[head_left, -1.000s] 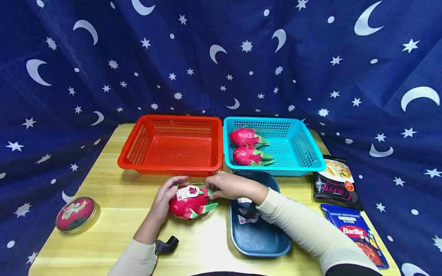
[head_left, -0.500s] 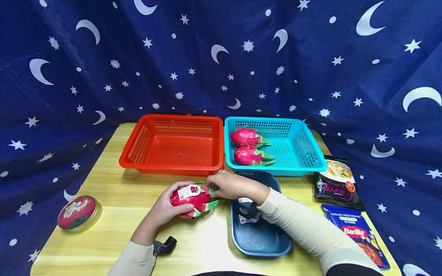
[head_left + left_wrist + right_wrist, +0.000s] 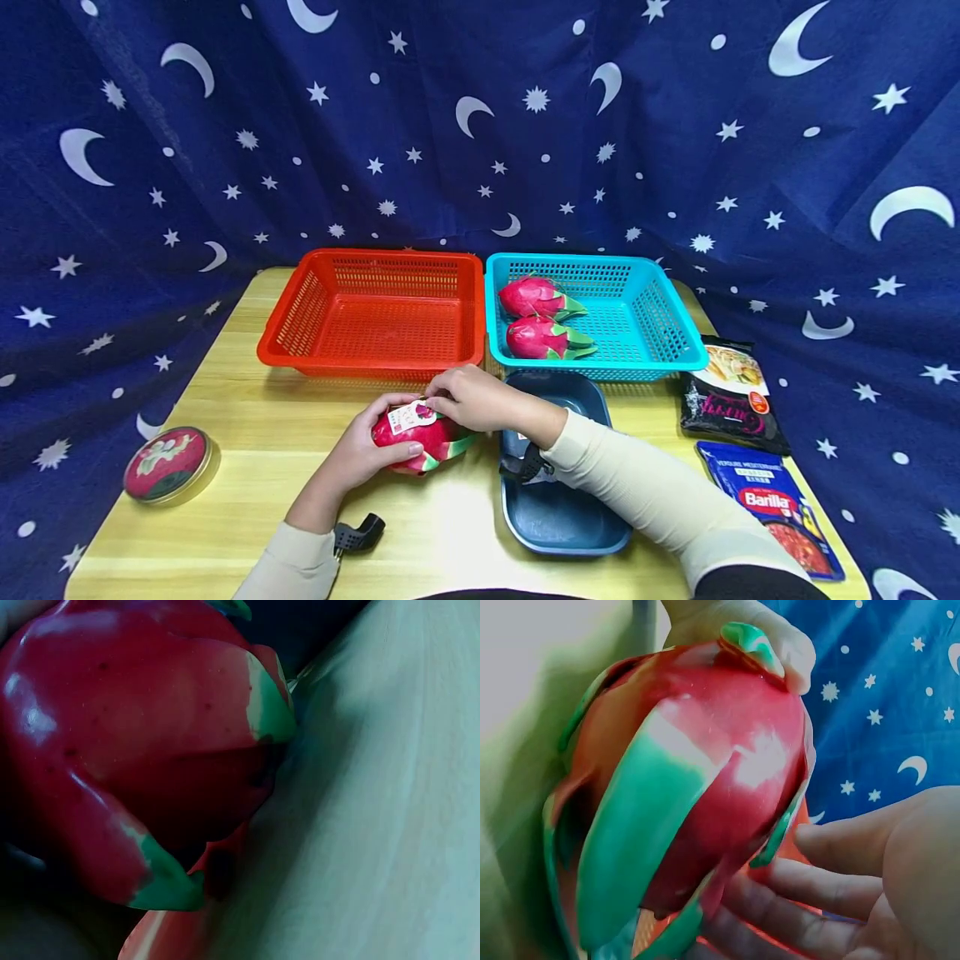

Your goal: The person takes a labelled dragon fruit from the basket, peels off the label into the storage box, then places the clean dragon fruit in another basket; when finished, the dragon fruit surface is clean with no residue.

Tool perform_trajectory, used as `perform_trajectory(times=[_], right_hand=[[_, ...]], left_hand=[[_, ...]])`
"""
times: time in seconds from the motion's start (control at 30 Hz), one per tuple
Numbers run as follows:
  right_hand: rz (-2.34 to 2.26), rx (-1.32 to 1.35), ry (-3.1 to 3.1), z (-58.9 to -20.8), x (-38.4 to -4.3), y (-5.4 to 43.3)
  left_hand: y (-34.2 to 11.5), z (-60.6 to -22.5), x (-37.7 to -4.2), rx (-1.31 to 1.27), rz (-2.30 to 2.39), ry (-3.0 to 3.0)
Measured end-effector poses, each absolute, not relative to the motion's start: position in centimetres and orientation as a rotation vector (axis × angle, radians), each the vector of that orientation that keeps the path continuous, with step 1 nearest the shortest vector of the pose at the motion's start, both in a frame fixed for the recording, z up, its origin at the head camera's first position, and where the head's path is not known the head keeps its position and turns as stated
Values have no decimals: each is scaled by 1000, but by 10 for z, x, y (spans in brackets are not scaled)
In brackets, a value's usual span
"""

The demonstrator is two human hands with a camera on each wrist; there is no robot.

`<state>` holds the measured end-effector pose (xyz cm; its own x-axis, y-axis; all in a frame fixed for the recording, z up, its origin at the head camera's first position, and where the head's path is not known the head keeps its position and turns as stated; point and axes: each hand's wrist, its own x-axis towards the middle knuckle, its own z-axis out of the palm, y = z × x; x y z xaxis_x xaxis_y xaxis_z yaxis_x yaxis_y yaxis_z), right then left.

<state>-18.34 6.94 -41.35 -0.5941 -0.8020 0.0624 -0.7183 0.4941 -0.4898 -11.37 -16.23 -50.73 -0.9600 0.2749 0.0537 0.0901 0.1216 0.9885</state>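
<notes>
A red dragon fruit (image 3: 408,437) with green-tipped leaves stays close over the table in the head view, a white label (image 3: 408,416) on its upper side. My left hand (image 3: 367,450) holds the fruit from the left, thumb across its near side. At the label's right end are the fingertips of my right hand (image 3: 480,402). In the right wrist view, the right thumb and fingers (image 3: 817,889) lie loosely apart beside the fruit (image 3: 727,757), some fingertips hidden behind it. The left wrist view shows the fruit's red skin (image 3: 165,727) up close.
A red basket (image 3: 367,364) stands behind the hands. Beside it, a turquoise basket (image 3: 630,367) holds two dragon fruits (image 3: 536,337). Under my right forearm sits a dark blue tray (image 3: 566,525) with labels inside. A round tin (image 3: 165,465) is at left; two food packets (image 3: 731,400) lie at right.
My left thumb has come over the fruit's near side. My right hand has moved left, from the leaves to the end of the label.
</notes>
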Motion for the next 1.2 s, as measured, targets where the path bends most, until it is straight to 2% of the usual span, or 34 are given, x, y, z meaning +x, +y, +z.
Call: perform_trajectory(times=[0.37, 0.63, 0.87, 1.2], right_hand=[[-812, -1249, 2606, -407, -177, 64], [-1280, -1273, 2121, -371, -159, 77], [-1422, -1098, 2090, -351, -154, 107], [-1393, -963, 2151, -364, -146, 166]], left_hand=[[-161, -505, -113, 354, 1979, 2217], [-161, -509, -115, 437, 2051, 2172], [-161, -509, -116, 330, 1973, 2239], [-161, -507, -113, 369, 1994, 2222]])
